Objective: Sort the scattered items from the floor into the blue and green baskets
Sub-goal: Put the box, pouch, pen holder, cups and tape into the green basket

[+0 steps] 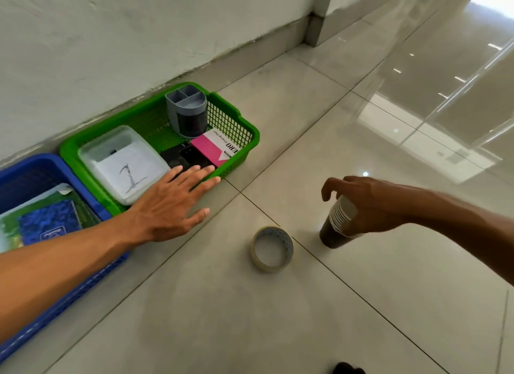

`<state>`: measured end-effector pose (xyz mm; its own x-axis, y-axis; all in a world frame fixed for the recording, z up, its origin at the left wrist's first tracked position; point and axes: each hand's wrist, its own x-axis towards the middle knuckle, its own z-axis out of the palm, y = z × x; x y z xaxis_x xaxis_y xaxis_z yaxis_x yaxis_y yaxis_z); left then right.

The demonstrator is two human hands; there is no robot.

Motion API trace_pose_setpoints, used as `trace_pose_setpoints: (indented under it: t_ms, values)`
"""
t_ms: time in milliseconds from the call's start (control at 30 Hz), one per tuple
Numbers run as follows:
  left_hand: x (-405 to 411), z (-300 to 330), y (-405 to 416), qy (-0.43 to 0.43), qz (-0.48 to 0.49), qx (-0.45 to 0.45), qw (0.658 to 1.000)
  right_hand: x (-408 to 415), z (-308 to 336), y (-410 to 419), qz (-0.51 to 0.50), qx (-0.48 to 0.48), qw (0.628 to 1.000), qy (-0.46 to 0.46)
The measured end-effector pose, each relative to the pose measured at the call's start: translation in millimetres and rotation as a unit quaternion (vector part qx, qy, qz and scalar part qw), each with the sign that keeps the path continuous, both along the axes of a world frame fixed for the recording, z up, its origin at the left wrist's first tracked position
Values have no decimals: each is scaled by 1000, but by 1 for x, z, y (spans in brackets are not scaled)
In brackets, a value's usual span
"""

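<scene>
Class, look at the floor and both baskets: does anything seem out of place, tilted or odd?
Two items remain outside the baskets: a clear tape roll lying on the tiled floor, and a stack of brown paper cups, tilted, gripped by the right hand. Nothing looks spilled or damaged.

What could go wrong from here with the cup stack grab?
1. The right hand holds the stack of paper cups near its top while the stack leans; lifting may separate the nested cups or tip the stack.
2. The tape roll lies on the floor close beside the cups and could get knocked and roll away.
3. The left hand hovers open over the green basket rim, possibly blocking the drop path.
</scene>
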<state>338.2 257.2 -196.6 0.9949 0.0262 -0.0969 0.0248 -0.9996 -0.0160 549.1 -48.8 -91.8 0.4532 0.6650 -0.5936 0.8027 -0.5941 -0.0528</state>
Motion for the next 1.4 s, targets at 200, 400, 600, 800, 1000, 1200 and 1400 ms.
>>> trace_pose_setpoints:
  t_ms: [200, 400, 600, 800, 1000, 1200, 1400]
  values:
    - [-18, 2, 10, -6, 23, -23, 999, 2, 45, 78, 20, 208, 978, 12]
    - [-49, 7, 34, -39, 125, -45, 990, -13, 60, 175, 55, 387, 920, -27]
    - [-88, 8, 59, -53, 178, -43, 982, -31, 31, 248, 43, 458, 888, -14]
    - [-86, 0, 53, -56, 191, -34, 979, -38, -9, 308, 89, 451, 888, -5]
    - [-89, -2, 52, -70, 191, -30, 979, -51, -40, 340, 143, 420, 896, -25]
    - [-87, -3, 51, -78, 195, -33, 977, -46, -62, 352, 140, 384, 911, -46]
    - [-85, -3, 50, -85, 191, -29, 978, -43, -72, 349, 163, 365, 912, -90]
